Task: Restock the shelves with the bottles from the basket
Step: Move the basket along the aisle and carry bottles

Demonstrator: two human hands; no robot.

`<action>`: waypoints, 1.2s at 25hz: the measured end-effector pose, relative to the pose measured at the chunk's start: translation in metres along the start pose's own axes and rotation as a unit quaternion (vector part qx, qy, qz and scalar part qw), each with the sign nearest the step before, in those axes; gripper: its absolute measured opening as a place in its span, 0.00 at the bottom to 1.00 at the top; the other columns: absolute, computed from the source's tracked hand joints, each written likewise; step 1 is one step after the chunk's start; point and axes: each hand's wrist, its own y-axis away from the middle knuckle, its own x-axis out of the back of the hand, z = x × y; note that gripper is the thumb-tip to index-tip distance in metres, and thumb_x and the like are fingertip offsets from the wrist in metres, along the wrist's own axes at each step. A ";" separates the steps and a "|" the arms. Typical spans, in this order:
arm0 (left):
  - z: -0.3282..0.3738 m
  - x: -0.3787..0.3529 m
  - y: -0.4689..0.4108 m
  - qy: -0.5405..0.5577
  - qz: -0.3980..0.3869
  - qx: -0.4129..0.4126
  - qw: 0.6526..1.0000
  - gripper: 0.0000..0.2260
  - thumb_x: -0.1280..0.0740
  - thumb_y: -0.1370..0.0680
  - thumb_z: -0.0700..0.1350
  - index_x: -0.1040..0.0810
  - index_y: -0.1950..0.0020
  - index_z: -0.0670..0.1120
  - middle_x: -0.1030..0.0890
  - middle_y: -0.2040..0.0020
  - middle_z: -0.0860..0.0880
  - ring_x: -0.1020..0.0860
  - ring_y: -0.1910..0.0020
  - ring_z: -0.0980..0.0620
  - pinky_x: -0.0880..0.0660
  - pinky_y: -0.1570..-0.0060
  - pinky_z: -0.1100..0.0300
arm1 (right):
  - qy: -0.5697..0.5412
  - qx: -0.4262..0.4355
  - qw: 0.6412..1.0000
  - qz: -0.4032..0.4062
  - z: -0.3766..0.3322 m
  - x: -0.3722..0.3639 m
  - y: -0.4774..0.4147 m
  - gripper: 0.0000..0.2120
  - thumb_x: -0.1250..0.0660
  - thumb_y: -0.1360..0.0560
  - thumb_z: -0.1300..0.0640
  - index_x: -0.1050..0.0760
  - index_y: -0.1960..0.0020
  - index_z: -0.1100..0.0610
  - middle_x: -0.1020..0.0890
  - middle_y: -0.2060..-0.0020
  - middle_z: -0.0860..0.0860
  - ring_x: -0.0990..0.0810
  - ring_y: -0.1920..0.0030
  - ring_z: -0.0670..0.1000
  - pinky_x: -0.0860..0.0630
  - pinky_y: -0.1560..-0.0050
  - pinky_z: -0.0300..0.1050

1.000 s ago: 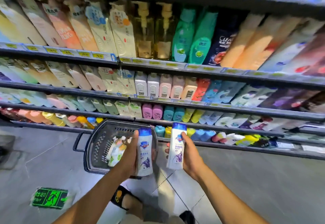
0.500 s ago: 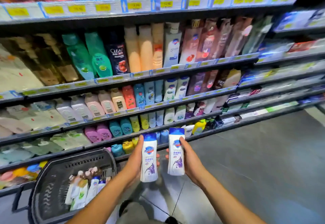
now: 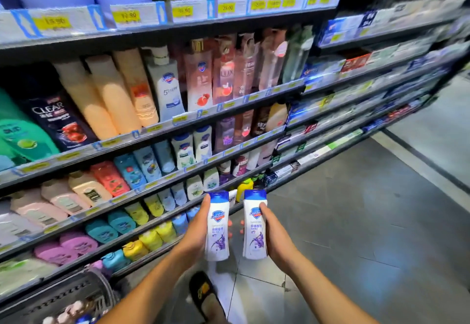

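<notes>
My left hand (image 3: pixel 197 232) grips a white bottle with a blue cap and a purple flower label (image 3: pixel 217 227), held upright. My right hand (image 3: pixel 276 237) grips a second, identical bottle (image 3: pixel 254 225) just to its right. Both bottles hang in front of the lower shelves (image 3: pixel 157 222), apart from them. The dark mesh basket (image 3: pixel 73 295) sits at the bottom left corner, with several bottles showing inside it. Similar white blue-capped bottles (image 3: pixel 193 147) stand on a middle shelf above my hands.
Tall shelving packed with shampoo and body-wash bottles fills the left and centre. Boxed goods line the shelves (image 3: pixel 356 100) to the right. Grey tiled aisle floor (image 3: pixel 356 234) stretches right. My sandalled foot (image 3: pixel 203 295) stands below my hands.
The view has swung right and up along the shelves. The basket has slid to the bottom left corner. Both hands keep holding their bottles side by side.
</notes>
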 end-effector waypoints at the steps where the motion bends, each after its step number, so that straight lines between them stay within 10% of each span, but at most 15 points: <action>1: 0.008 -0.008 -0.014 0.001 -0.006 0.008 1.000 0.30 0.44 0.21 0.67 0.19 0.44 0.41 0.18 0.54 0.37 0.20 0.60 0.40 0.23 0.51 0.45 | -0.001 -0.001 1.000 0.010 -0.010 0.005 -0.012 0.21 0.41 0.18 0.42 0.20 0.43 0.57 0.15 0.56 0.60 0.16 0.59 0.56 0.20 0.53 0.49; 14: 0.068 -0.039 -0.116 0.000 -0.014 -0.004 1.000 0.36 0.41 0.27 0.75 0.16 0.54 0.41 0.19 0.56 0.35 0.21 0.62 0.41 0.24 0.53 0.48 | 0.013 0.000 0.996 -0.083 -0.099 0.021 -0.122 0.26 0.45 0.17 0.43 0.17 0.53 0.61 0.16 0.60 0.58 0.16 0.62 0.54 0.20 0.61 0.43; 23: 0.103 -0.073 -0.106 0.133 0.127 -0.079 0.980 0.35 0.38 0.31 0.72 0.17 0.56 0.38 0.18 0.61 0.35 0.20 0.68 0.41 0.23 0.63 0.52 | 0.088 -0.031 0.978 -0.188 -0.161 0.004 -0.192 0.28 0.30 0.24 0.46 0.27 0.36 0.67 0.18 0.53 0.67 0.17 0.62 0.60 0.17 0.63 0.52; 27: 0.127 -0.093 -0.094 0.151 0.158 -0.123 0.968 0.33 0.41 0.29 0.69 0.20 0.50 0.39 0.19 0.61 0.36 0.22 0.69 0.42 0.23 0.64 0.53 | 0.143 0.018 0.957 -0.252 -0.194 -0.005 -0.211 0.34 0.23 0.33 0.44 0.27 0.34 0.62 0.18 0.41 0.62 0.17 0.47 0.59 0.21 0.44 0.54; 30: 0.156 -0.101 -0.083 0.144 0.166 -0.167 0.961 0.34 0.41 0.27 0.70 0.19 0.49 0.39 0.18 0.60 0.37 0.20 0.66 0.42 0.22 0.60 0.52 | 0.145 0.055 0.940 -0.305 -0.236 -0.025 -0.192 0.24 0.28 0.35 0.50 0.26 0.44 0.61 0.17 0.56 0.63 0.17 0.61 0.58 0.22 0.55 0.50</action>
